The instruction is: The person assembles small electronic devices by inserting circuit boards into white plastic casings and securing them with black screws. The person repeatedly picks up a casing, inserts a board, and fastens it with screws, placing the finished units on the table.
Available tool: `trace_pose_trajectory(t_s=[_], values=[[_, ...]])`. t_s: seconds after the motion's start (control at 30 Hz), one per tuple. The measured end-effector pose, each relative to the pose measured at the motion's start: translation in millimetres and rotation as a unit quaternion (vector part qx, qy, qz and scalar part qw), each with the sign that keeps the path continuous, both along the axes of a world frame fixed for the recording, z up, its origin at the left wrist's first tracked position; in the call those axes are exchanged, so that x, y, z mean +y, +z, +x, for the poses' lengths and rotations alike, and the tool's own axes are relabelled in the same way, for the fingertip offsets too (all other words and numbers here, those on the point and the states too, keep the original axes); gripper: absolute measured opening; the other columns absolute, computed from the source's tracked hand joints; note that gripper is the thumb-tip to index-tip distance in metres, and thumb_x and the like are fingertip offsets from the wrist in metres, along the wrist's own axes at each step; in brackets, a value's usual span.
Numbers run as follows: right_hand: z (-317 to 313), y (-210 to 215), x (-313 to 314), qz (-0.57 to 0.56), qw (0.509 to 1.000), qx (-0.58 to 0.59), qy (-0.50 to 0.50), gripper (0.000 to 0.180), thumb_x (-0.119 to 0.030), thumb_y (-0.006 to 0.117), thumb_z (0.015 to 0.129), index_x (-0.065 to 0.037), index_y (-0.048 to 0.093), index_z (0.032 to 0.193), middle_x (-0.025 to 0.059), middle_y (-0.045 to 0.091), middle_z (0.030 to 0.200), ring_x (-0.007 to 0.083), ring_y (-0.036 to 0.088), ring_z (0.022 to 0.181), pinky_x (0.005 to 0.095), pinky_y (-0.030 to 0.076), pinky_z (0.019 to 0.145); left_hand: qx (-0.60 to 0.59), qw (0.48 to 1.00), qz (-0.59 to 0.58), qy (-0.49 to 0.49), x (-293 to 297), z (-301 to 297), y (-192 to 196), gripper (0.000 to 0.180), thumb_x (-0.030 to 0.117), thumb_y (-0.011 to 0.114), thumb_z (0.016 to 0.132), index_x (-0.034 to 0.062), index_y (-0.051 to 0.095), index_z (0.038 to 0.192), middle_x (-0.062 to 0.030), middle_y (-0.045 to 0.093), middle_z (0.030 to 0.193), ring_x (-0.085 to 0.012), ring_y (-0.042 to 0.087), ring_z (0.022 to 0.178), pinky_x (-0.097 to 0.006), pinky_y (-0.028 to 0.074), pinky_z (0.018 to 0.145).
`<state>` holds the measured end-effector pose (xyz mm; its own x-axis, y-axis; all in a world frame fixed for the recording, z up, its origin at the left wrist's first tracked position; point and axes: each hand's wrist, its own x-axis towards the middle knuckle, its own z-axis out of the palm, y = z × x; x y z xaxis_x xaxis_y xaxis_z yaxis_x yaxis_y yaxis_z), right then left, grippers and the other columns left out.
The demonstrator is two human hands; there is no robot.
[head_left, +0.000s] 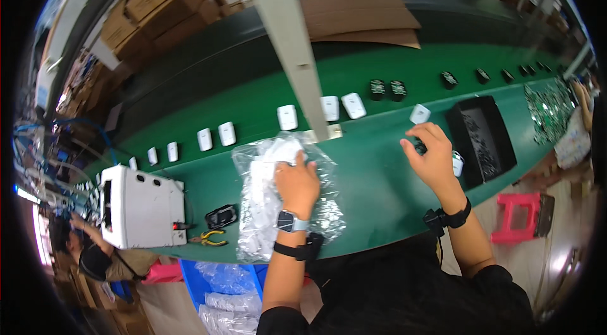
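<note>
A clear plastic bag (329,205) of white plastic casings (258,189) lies in front of me on the bench. My left hand (297,186) rests over this bag, fingers apart, its fingertips at a white casing by the bag's upper end. To the right, my right hand (431,158) is raised over the bench with thumb and fingers curved and a gap between them. A small dark part (419,145) shows by that gap. Just beyond the fingers sits a white casing (420,113). Another white piece (458,163), partly hidden, is beside the right hand.
A black tray (506,145) of small dark parts stands right, with green circuit boards (549,110) past it. White casings (287,117) and dark units (398,89) line the belt behind a post (284,37). Left are a white machine (148,208), yellow-handled pliers (212,238) and a co-worker.
</note>
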<state>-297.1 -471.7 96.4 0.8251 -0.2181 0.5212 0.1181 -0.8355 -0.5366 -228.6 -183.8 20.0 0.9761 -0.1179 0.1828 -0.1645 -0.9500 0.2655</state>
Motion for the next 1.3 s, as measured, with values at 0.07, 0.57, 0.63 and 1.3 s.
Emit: trace_pose_trajectory(t_s=[0.07, 0.57, 0.63, 1.3], values=[[-30.3, 0.6, -29.3, 0.027, 0.999, 0.027, -0.039, 0.012, -0.010, 0.077, 0.079, -0.003, 0.071, 0.087, 0.0087, 0.067, 0.088, 0.0290, 0.066, 0.083, 0.0375, 0.054, 0.074, 0.007, 0.999, -0.042, -0.002, -3.3, 7.3, -1.2, 0.038, 0.029, 0.064, 0.093, 0.0048, 0.070, 0.122, -0.0297, 0.067, 0.090, -0.0445, 0.062, 0.092, -0.052, 0.050, 0.082], [2.8, -46.6, -73.8, -0.199, 0.968, 0.136, 0.075, 0.006, -0.010, 0.073, 0.078, -0.005, 0.073, 0.080, 0.0075, 0.062, 0.080, 0.0272, 0.060, 0.084, 0.0395, 0.054, 0.076, 0.046, 0.891, -0.451, -0.011, -3.7, -75.5, 54.5, 0.029, -0.010, 0.062, 0.081, 0.0017, 0.064, 0.107, -0.0088, 0.060, 0.098, -0.0169, 0.061, 0.088, -0.028, 0.049, 0.071], [8.9, -52.9, -79.1, -0.235, 0.952, 0.179, 0.080, 0.005, -0.009, 0.072, 0.077, -0.005, 0.073, 0.079, 0.0080, 0.063, 0.080, 0.0277, 0.061, 0.085, 0.0402, 0.054, 0.077, 0.127, 0.821, -0.557, 0.000, -4.7, -93.2, 60.1, 0.042, -0.014, 0.056, 0.086, 0.0007, 0.059, 0.126, -0.0072, 0.065, 0.109, -0.0106, 0.064, 0.093, -0.022, 0.051, 0.073], [15.1, -14.3, -67.9, -0.071, 0.976, 0.108, 0.178, 0.007, -0.004, 0.070, 0.077, 0.000, 0.065, 0.078, 0.0109, 0.067, 0.079, 0.0276, 0.067, 0.074, 0.0379, 0.056, 0.068, 0.256, 0.662, -0.704, 0.010, -31.0, -130.3, 60.1, 0.048, -0.011, 0.058, 0.089, -0.0051, 0.057, 0.137, -0.0118, 0.066, 0.121, -0.0173, 0.067, 0.106, -0.032, 0.055, 0.091]])
